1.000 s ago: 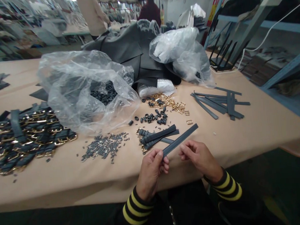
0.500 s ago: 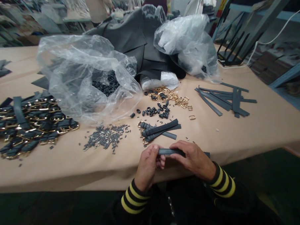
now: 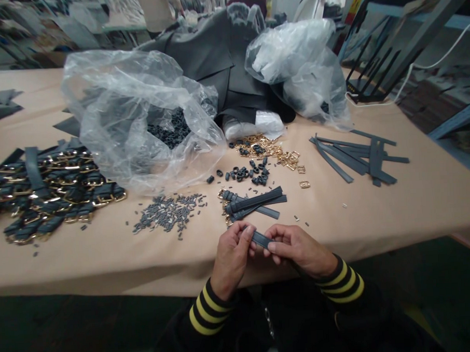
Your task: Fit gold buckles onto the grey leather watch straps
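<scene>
A dark grey leather strap [image 3: 261, 239] is stretched between my two hands above the table's near edge. My left hand [image 3: 237, 248] pinches its left end with the thumb on top. My right hand [image 3: 296, 247] grips it further right, and the rest of the strap is hidden by that hand. Just beyond my fingers lie several finished straps [image 3: 255, 202] with gold buckles at their left ends. Behind these are black leather loops [image 3: 254, 170] and a heap of gold buckles [image 3: 263, 145]. To the left spreads a pile of tiny dark metal pieces [image 3: 166, 212].
Buckled straps [image 3: 64, 186] are heaped at far left. A clear plastic bag [image 3: 131, 123] holds more loops; another plastic bag [image 3: 296, 59] stands at back right beside dark material [image 3: 202, 53]. Loose plain strips [image 3: 358, 155] lie right, near a black router [image 3: 367, 87]. People stand in the background.
My right hand has shifted left and closer to my left hand along the strap. The strap now tilts down to the right, and its right end no longer shows. The view has shifted slightly.
</scene>
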`<action>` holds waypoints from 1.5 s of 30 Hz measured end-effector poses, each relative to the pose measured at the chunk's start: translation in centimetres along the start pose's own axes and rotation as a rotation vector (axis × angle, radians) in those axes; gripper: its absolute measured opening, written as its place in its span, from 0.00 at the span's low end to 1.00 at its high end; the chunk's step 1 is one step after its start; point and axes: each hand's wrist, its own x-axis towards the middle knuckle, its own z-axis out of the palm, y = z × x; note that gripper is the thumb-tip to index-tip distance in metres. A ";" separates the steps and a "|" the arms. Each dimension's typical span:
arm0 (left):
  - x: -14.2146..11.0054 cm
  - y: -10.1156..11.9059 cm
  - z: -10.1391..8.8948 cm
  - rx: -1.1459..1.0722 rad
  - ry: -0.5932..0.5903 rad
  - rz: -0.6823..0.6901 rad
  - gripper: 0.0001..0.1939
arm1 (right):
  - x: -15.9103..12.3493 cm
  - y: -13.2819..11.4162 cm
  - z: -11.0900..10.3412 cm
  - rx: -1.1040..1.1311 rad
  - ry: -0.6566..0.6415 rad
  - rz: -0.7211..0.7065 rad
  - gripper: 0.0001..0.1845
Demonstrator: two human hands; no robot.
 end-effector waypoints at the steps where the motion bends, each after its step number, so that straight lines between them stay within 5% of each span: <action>1: 0.0 0.0 0.1 -0.020 -0.010 -0.005 0.11 | 0.1 0.2 0.1 0.077 -0.003 -0.002 0.08; 6: 0.0 -0.9 0.7 -0.166 -0.126 -0.096 0.12 | 0.3 0.7 0.6 0.218 -0.005 -0.017 0.09; 11: -0.9 -0.6 0.7 0.182 0.130 0.190 0.05 | 0.3 0.4 0.6 0.151 0.031 -0.019 0.10; 17: -2.1 0.3 0.3 0.400 -0.044 0.311 0.08 | 0.2 -0.3 1.0 0.051 0.066 0.011 0.11; 23: -1.3 0.7 -0.4 0.435 -0.084 0.175 0.15 | -0.1 -1.1 1.4 -0.002 -0.007 -0.018 0.09; 26: 0.0 1.6 -2.1 0.520 -0.109 0.262 0.11 | -0.1 -1.6 0.8 -0.035 -0.064 0.030 0.07; 30: 3.5 3.0 -5.6 0.901 0.253 0.524 0.09 | 0.4 -1.7 -0.4 -0.111 -0.021 0.085 0.08; 34: 8.7 3.4 -7.9 1.235 0.308 0.403 0.10 | 1.2 -1.1 -1.0 -0.148 0.011 0.094 0.15; 39: 13.6 2.7 -8.4 1.300 0.283 0.349 0.10 | 1.9 -0.6 -1.3 -0.131 0.018 0.124 0.17; 45: 13.4 4.1 -9.0 1.207 0.235 0.301 0.07 | 2.2 -0.9 -1.6 -0.071 -0.011 0.085 0.15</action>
